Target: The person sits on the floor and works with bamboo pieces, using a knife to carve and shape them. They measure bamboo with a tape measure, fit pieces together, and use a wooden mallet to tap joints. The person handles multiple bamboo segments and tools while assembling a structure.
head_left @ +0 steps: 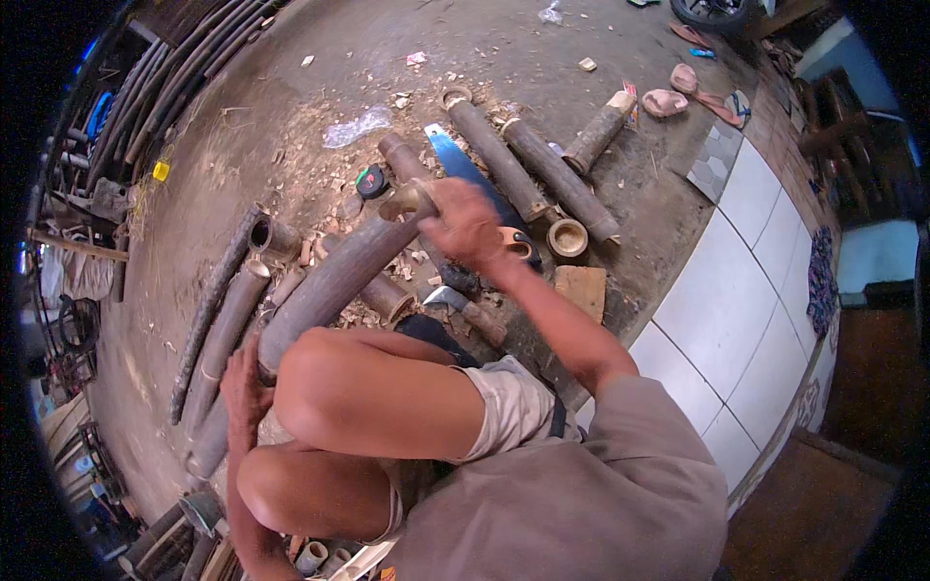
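Observation:
A thick grey-brown bamboo tube [334,276] slants across in front of my knees, its cut end with a pale hollow rim at the upper right. My right hand [465,225] is closed at that rim, slightly blurred, its fingertips partly hidden. Farther down the tube, beside my knee, my left hand [247,384] wraps around its side. Just beyond my right hand lies a handsaw [449,155] with a blue blade and an orange-and-black handle. A hatchet-like blade [446,298] with a wooden handle rests below my right forearm.
More bamboo tubes [494,155] lie on the ground, several on each side. A tape measure [370,182] sits among wood chips. Near it are a short bamboo ring [568,238] and a wooden block [581,290]. White floor tiles [712,290] border the right; sandals [665,103] lie beyond.

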{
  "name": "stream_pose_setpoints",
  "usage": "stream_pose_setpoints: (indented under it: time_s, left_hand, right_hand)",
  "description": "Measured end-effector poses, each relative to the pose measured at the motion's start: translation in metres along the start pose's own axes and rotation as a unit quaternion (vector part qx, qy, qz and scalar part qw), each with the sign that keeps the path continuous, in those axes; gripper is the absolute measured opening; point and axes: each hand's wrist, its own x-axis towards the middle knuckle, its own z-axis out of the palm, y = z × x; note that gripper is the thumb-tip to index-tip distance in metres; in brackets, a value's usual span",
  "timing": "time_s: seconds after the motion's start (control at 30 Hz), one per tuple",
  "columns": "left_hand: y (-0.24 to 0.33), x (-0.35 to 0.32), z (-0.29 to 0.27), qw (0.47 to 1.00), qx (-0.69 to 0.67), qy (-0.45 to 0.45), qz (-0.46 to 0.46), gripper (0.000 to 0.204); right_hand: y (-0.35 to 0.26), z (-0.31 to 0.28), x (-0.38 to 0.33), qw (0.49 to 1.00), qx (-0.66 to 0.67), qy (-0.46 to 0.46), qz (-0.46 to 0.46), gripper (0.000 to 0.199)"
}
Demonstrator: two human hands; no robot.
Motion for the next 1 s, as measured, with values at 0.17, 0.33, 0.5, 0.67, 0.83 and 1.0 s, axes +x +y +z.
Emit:
stream_pose_setpoints:
  time_s: [0.17, 0.33, 0.5, 0.67, 0.83, 1.0]
  left_hand:
    - [0.003, -0.017, 0.078, 0.977, -0.15, -0.081, -0.125, 0.113]
    - [0.002, -0.026, 0.132, 0.955, -0.243, -0.073, -0.152, 0.109]
    - [-0.024, -0.054, 0.165, 0.95, -0.253, -0.056, -0.174, 0.111]
    - [-0.051, -0.071, 0.188, 0.95, -0.263, -0.057, -0.157, 0.107]
    - [-0.059, -0.061, 0.181, 0.949, -0.254, -0.102, -0.155, 0.109]
    - [-0.067, -0.065, 0.211, 0.955, -0.225, -0.107, -0.164, 0.107]
  right_hand:
    - [0.17, -0.03, -0.043, 0.924, -0.238, -0.074, 0.289, 0.072]
    - [0.213, -0.038, -0.046, 0.882, -0.197, -0.167, 0.395, 0.084]
    - [0.196, -0.027, -0.007, 0.826, -0.192, -0.254, 0.465, 0.09]
    - [0.194, -0.04, 0.012, 0.851, -0.139, -0.252, 0.439, 0.077]
    - [0.116, -0.053, -0.007, 0.877, 0.043, -0.256, 0.405, 0.071]
    - [0.063, -0.014, -0.081, 0.829, 0.13, -0.324, 0.437, 0.063]
